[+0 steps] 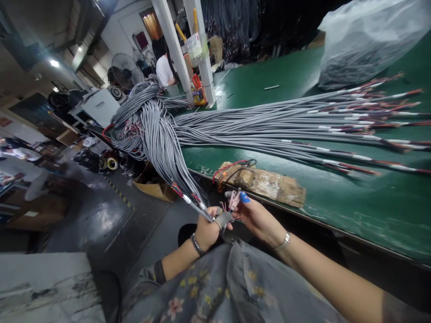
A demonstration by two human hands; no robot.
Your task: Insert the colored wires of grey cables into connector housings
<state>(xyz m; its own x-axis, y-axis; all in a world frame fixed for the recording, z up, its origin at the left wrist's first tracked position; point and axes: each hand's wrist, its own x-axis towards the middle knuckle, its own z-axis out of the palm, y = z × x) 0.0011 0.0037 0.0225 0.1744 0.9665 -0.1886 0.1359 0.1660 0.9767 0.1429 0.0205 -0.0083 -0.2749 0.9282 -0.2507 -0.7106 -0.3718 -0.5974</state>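
Observation:
My left hand (207,233) is closed around the end of a grey cable (198,209), near the table's front edge. Thin coloured wires (223,207) fan out above its fingers, and grey wrapping covers one finger. Close beside it, my right hand (257,218) pinches a small pale pink piece (234,200) at those wires; its exact kind is unclear. Blue wrapping covers that thumb's tip. Another cable end with coloured strands (177,190) sticks out left of my left hand. A thick bundle of grey cables (158,130) hangs over the table edge behind both hands.
On the green table (357,211), long cables stretch right with stripped ends (367,121). A worn wooden board (269,181) carrying a clip and leads lies at the front edge. A clear plastic bag (363,49), a white post (204,67) and a seated person (164,71) are farther back.

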